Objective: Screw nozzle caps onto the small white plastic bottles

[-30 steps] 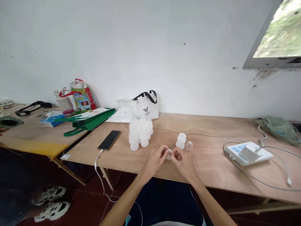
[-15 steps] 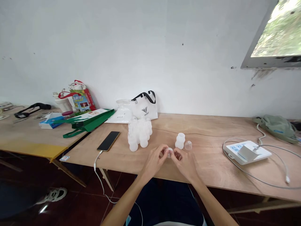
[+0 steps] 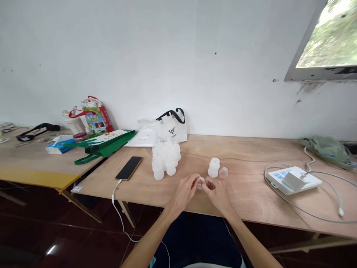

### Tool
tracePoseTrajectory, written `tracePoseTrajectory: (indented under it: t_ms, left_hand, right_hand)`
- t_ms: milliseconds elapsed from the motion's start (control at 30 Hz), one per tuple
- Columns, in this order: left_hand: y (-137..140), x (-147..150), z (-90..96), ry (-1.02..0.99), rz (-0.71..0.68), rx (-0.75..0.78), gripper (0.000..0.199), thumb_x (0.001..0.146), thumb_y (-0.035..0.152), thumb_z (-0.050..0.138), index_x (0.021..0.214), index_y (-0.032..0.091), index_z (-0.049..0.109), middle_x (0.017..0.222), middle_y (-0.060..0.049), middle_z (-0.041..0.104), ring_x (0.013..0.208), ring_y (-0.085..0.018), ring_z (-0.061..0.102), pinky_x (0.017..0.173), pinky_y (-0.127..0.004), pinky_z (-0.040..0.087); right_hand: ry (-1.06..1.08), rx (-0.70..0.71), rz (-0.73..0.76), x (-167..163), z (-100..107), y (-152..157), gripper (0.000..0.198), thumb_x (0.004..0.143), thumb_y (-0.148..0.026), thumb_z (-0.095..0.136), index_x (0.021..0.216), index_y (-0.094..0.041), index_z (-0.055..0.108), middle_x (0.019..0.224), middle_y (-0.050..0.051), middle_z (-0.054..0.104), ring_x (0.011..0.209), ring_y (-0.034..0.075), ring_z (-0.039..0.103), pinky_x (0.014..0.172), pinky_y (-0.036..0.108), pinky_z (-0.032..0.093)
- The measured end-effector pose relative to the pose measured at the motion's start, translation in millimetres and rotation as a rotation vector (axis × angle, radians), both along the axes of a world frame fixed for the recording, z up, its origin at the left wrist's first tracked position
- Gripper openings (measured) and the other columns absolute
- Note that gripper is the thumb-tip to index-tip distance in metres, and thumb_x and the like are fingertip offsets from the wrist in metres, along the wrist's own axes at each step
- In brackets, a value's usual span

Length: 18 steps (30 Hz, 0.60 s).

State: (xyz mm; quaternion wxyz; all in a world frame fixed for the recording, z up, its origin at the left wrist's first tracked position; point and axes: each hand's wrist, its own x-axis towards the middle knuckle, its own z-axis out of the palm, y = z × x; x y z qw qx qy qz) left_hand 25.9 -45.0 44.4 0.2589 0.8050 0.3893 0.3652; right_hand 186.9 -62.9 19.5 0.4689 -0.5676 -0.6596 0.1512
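Both hands on one small cap

Our left hand (image 3: pixel 184 193) and right hand (image 3: pixel 219 194) pinch a small clear cap (image 3: pixel 200 182) between fingertips, just above the worktop (image 3: pixel 251 197). White bottle (image 3: pixel 214 167) and dome lid (image 3: pixel 223 172) sit just behind.

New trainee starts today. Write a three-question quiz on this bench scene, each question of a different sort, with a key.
1. True or false: both hands hold the small clear piece between their fingertips.
2. Which lies left of the cluster of white bottles? A) dark phone B) green pouch C) power strip
3. Fill in: beside the lone white bottle stands a clear ____.

Key:
1. True. The left hand and the right hand meet on it, above the plywood table.
2. A. The dark phone lies there, with a white cable plugged in.
3. Cap. The clear cap stands just right of that bottle.
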Motion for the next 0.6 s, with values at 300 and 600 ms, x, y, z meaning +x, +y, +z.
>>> tracePoseTrajectory:
  t_ms: [300,600]
  left_hand:
    - [-1,-3,11.9,-0.054,0.0,-0.187,0.016,0.098,0.034,0.049,0.095,0.023,0.06,0.087,0.001,0.068,0.077,-0.015,0.061,0.066,-0.026,0.046]
    - [11,-9,4.5,-0.152,0.002,-0.237,0.007,0.087,0.027,0.057,0.088,0.021,0.059,0.084,0.001,0.064,0.075,-0.015,0.06,0.064,-0.024,0.045]
  right_hand:
    - [-0.079,-0.149,0.062,5,10,-6,0.037,0.095,-0.048,0.053,0.067,-0.023,0.054,0.057,-0.002,0.057,0.052,0.015,0.051,0.052,0.026,0.032]
    - [-0.132,-0.168,0.215,3,11,-11,0.032,0.1,-0.045,0.046,0.079,-0.024,0.059,0.066,-0.001,0.063,0.06,0.017,0.057,0.057,0.028,0.038]
